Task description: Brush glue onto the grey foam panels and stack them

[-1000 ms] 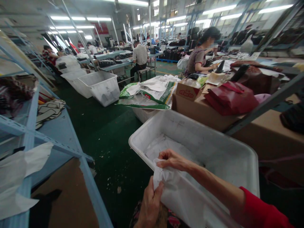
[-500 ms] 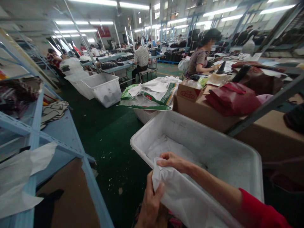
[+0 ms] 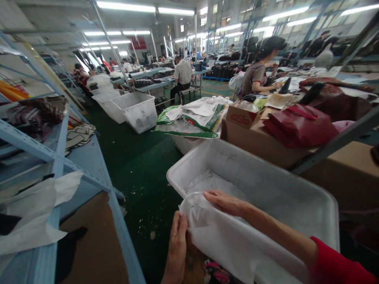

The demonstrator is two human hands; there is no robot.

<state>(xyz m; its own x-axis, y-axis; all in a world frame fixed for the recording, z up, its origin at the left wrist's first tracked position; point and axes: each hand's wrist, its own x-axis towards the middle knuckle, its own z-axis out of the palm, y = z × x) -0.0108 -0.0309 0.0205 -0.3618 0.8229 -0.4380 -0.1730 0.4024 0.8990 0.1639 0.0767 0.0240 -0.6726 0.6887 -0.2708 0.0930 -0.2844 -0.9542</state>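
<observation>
Fingers nearly straight, the left hand [image 3: 177,240] meets the left end of a white sheet [image 3: 225,240] while the right hand [image 3: 223,201] lies along its upper edge, probably to spread it; with no thumb clearly showing, I cannot tell whether either one pinches. Largest is the blue metal shelf [image 3: 94,161], left of the tub and hard-edged. The white tub [image 3: 296,197] itself is deep, with smooth, scuffed walls and rounded corners, and a cardboard box [image 3: 257,146] stands just behind it. Across the tub's near side runs the sheet, thin, soft and creased, apparently propped there for support. Loose white pieces [image 3: 213,181] lie flat inside the tub.
</observation>
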